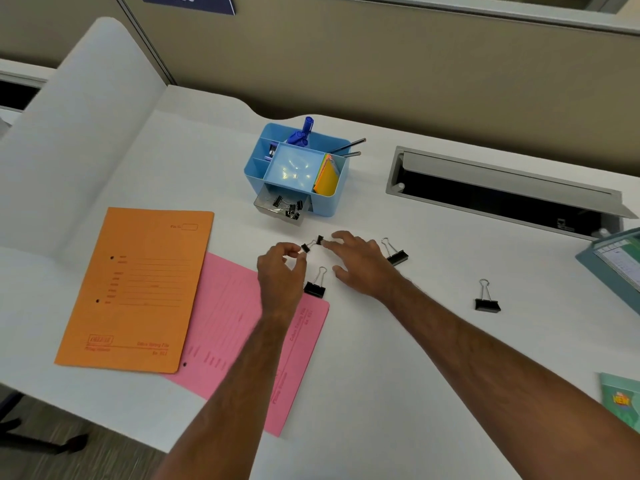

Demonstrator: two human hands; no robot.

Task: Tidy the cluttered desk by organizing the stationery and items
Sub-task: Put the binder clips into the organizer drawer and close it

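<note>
A blue desk organizer (254, 169) stands mid-desk with blue pens, pencils and coloured notes in it. Its clear drawer (263, 206) is pulled out and holds several small black binder clips. My left hand (278, 271) pinches a small binder clip (305, 248) just in front of the drawer. My right hand (360, 263) pinches another small clip (320, 240) at its fingertips. Larger binder clips lie loose on the white desk: one (315, 288) between my hands, one (396, 256) beside my right hand, one (487, 303) further right.
An orange folder (138, 289) overlaps a pink folder (228, 323) at the left. An open cable tray (502, 195) is set into the desk at the right. A grey box (616, 268) and a green packet (621, 400) sit at the right edge.
</note>
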